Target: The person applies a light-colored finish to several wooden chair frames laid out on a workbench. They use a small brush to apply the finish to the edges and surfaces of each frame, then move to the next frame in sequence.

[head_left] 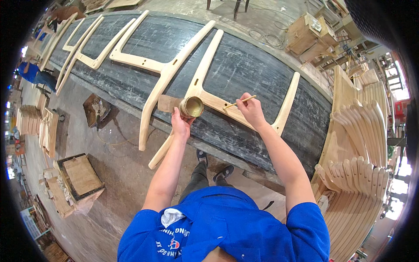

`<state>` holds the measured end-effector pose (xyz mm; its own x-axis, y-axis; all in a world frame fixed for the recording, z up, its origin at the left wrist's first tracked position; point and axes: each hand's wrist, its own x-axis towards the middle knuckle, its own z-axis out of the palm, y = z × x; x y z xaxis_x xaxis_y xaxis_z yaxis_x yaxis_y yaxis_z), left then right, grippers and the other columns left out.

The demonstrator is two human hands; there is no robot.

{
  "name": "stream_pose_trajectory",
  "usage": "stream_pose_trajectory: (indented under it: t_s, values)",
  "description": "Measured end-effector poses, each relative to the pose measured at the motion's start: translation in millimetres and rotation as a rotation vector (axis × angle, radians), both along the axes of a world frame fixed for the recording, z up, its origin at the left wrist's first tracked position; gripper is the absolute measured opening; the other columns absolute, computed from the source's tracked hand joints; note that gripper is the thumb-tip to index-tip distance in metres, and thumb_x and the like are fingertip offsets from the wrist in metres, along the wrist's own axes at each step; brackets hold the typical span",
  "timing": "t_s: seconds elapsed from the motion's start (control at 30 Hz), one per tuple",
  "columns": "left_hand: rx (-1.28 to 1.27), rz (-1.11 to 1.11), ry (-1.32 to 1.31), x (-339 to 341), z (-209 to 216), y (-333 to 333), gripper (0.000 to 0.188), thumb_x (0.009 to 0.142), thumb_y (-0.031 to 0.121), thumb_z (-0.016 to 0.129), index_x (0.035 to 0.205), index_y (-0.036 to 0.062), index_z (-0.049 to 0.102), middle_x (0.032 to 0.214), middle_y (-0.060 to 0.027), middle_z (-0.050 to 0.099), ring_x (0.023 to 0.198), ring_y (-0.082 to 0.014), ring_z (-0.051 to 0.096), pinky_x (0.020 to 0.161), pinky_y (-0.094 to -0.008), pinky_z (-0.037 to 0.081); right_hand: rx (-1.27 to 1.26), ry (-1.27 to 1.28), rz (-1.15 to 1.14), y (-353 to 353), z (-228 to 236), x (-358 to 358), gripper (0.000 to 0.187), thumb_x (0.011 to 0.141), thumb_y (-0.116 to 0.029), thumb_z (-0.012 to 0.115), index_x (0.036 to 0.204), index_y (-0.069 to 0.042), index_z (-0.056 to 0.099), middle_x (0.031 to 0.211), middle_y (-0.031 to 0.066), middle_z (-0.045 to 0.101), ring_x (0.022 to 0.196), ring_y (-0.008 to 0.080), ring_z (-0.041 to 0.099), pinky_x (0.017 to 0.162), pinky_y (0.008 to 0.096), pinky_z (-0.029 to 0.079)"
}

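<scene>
In my left hand (181, 125) is a small round cup (192, 107), tilted so its open mouth shows a dull yellowish inside. Beside the cup, a flat brown piece (167, 104) sticks out past my fingers; whether I hold it too, I cannot tell. My right hand (252, 112) pinches a thin wooden stick (248, 99). The stick's tip is at a small dark hole in the crossbar of a pale wooden chair side frame (212, 101), which lies on the dark table. A second similar frame (162, 83) lies just to the left.
More wooden frames (99, 59) lie along the long black-topped table (248, 56). Stacked curved wooden parts (353, 174) stand at the right. A wooden box (80, 177) and a dark angular container (97, 111) are on the floor at left. Another person (35, 74) is at the far left.
</scene>
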<state>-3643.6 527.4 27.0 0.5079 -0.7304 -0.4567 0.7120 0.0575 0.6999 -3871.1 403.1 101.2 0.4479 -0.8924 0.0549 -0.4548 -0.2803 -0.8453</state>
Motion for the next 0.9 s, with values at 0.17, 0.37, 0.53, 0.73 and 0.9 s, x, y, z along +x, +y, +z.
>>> stream_pose_trajectory:
  t_s: [0.17, 0.37, 0.53, 0.73, 0.9]
  values:
    - [0.036, 0.006, -0.015, 2.7, 0.3, 11.4, 0.045, 0.095, 0.046, 0.038, 0.122, 0.0096, 0.040, 0.121, -0.0095, 0.050, 0.109, -0.0248, 0.053, 0.086, -0.0467, 0.050, -0.035, 0.012, 0.090, -2.7, -6.2, 12.0, 0.020, 0.086, -0.016, 0.061, 0.077, -0.001, 0.050, 0.058, 0.0104, 0.047, 0.053, 0.0206, 0.044, 0.053, 0.0331, 0.039]
    - [0.015, 0.069, -0.020, 5.5, -0.6, 17.4, 0.043, 0.094, 0.047, 0.043, 0.119, 0.0117, 0.042, 0.111, -0.0068, 0.056, 0.097, -0.0205, 0.058, 0.077, -0.0407, 0.051, 0.016, -0.015, 0.068, -18.1, -1.0, 6.0, 0.019, 0.085, -0.016, 0.061, 0.078, -0.001, 0.052, 0.058, 0.0093, 0.048, 0.053, 0.0171, 0.044, 0.052, 0.0319, 0.038]
    - [-0.014, 0.022, -0.009, -2.4, -0.8, 14.7, 0.042, 0.096, 0.045, 0.037, 0.120, 0.0103, 0.043, 0.114, -0.0078, 0.056, 0.108, -0.0232, 0.055, 0.084, -0.0439, 0.050, -0.019, 0.044, 0.087, -20.5, -10.1, 9.4, 0.018, 0.083, -0.016, 0.063, 0.080, -0.002, 0.053, 0.064, 0.0117, 0.055, 0.057, 0.0219, 0.052, 0.055, 0.0335, 0.042]
    - [0.048, 0.018, -0.058, -1.1, -0.4, 17.2, 0.042, 0.096, 0.045, 0.037, 0.118, 0.0102, 0.045, 0.113, -0.0071, 0.056, 0.107, -0.0230, 0.055, 0.086, -0.0450, 0.048, -0.339, 0.277, 0.700, -38.8, 9.1, 3.4, 0.008, 0.077, -0.007, 0.062, 0.084, -0.008, 0.059, 0.082, 0.0104, 0.057, 0.080, 0.0283, 0.060, 0.068, 0.0397, 0.049]
    - [0.025, 0.047, -0.037, -10.4, 1.2, 12.5, 0.040, 0.096, 0.043, 0.039, 0.119, 0.0106, 0.044, 0.114, -0.0067, 0.056, 0.106, -0.0225, 0.055, 0.087, -0.0467, 0.047, -0.373, 0.354, 0.906, -49.9, 30.7, -13.1, 0.011, 0.077, -0.003, 0.060, 0.087, -0.009, 0.061, 0.090, 0.0088, 0.058, 0.087, 0.0284, 0.059, 0.075, 0.0382, 0.049]
